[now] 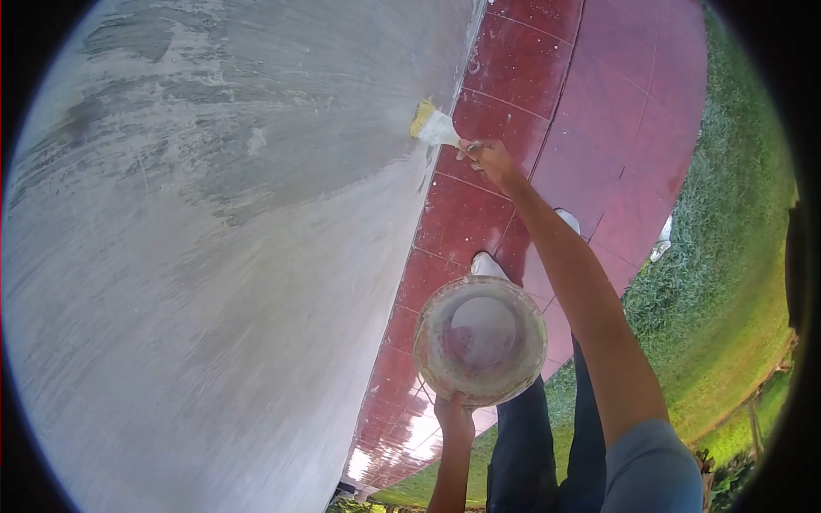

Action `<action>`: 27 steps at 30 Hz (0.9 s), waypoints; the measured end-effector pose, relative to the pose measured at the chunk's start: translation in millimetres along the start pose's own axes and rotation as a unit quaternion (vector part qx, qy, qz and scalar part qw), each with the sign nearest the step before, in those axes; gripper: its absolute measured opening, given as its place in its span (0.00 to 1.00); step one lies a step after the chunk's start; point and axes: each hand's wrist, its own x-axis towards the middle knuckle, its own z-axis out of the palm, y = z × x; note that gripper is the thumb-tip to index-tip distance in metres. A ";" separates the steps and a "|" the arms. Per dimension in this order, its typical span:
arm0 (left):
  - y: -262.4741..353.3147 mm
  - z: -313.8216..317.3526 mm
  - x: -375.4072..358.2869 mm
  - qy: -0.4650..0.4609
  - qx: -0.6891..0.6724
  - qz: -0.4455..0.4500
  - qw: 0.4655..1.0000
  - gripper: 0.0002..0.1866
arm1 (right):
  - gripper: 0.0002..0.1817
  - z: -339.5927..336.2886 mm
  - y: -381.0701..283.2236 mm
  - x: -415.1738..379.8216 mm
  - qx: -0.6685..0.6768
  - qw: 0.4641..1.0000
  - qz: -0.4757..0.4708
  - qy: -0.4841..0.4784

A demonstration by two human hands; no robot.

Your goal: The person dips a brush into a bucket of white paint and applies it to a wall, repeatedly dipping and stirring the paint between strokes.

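In my right hand (487, 160) is a wide paintbrush (439, 128), the fingers closed around its handle. Its pale yellowish bristles rest against the lower part of the grey wall (256, 282), close to where wall and floor meet. My left hand (455, 416) grips the near rim of a round, stained bucket (429, 318) in front of my legs. Whitish liquid (483, 325) shows at the bottom of the bucket. Uneven darker and lighter streaks cover the wall.
Red floor tiles (505, 111) with white specks run along the wall's foot. Beyond them lies grass (684, 274). My shoes (487, 265) stand on the tiles just past the bucket. A small white object (661, 241) lies at the tile edge.
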 end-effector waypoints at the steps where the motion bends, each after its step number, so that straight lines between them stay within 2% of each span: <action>1: -0.6 0.3 -0.4 -0.008 -0.009 0.000 1.000 0.34 | 0.18 -12.1 7.7 7.1 0.002 1.000 0.005 0.004; 2: -1.1 -0.4 -1.4 -0.014 -0.021 0.004 1.000 0.33 | 0.19 -19.5 13.6 16.2 -0.154 0.986 -0.029 0.060; 3: -2.7 -3.6 -1.2 -0.010 -0.020 0.005 1.000 0.33 | 0.20 -19.4 16.8 20.7 -0.304 0.944 -0.064 0.111; 6: -8.4 -10.4 2.6 -0.015 -0.021 0.018 0.999 0.33 | 0.21 15.4 -46.1 -11.5 -0.295 0.943 -0.091 0.122; 10: -7.4 -11.3 1.0 -0.020 -0.008 0.030 0.999 0.33 | 0.20 59.9 -144.1 -127.3 -0.314 0.932 -0.148 0.108; 12: -7.1 -13.0 2.0 -0.028 -0.008 0.031 0.999 0.33 | 0.18 66.8 -189.6 -195.3 -0.209 0.973 -0.096 0.021; 14: -7.5 -15.5 3.0 -0.035 -0.003 0.024 0.999 0.33 | 0.18 69.4 -203.4 -237.4 -0.138 0.980 -0.125 -0.069; 15: -7.2 -14.4 2.9 -0.035 -0.004 0.021 0.999 0.32 | 0.18 71.7 -198.7 -244.1 -0.138 0.981 -0.121 -0.066; 17: -6.9 -14.5 0.3 -0.030 0.001 0.016 0.999 0.32 | 0.20 80.0 -182.4 -244.2 0.031 0.948 -0.245 -0.199; 20: -5.1 -13.8 -2.0 -0.019 0.004 0.027 0.999 0.32 | 0.22 93.8 -129.8 -183.3 0.001 0.963 -0.200 -0.181; 22: -5.3 -19.1 -2.9 -0.012 0.003 0.037 0.999 0.32 | 0.21 95.8 -59.3 -105.2 0.062 0.957 -0.243 -0.144; 24: -6.2 -28.1 -1.9 -0.019 -0.007 0.014 1.000 0.33 | 0.20 68.8 27.7 -25.7 0.059 0.980 -0.131 -0.135; 26: -1.0 -20.9 -5.9 0.003 -0.005 0.025 1.000 0.33 | 0.21 39.8 72.7 12.4 0.074 0.989 -0.093 -0.088; 27: -3.7 -15.9 -11.5 0.024 -0.003 0.034 0.999 0.33 | 0.20 19.5 91.8 27.4 0.003 0.996 -0.077 -0.048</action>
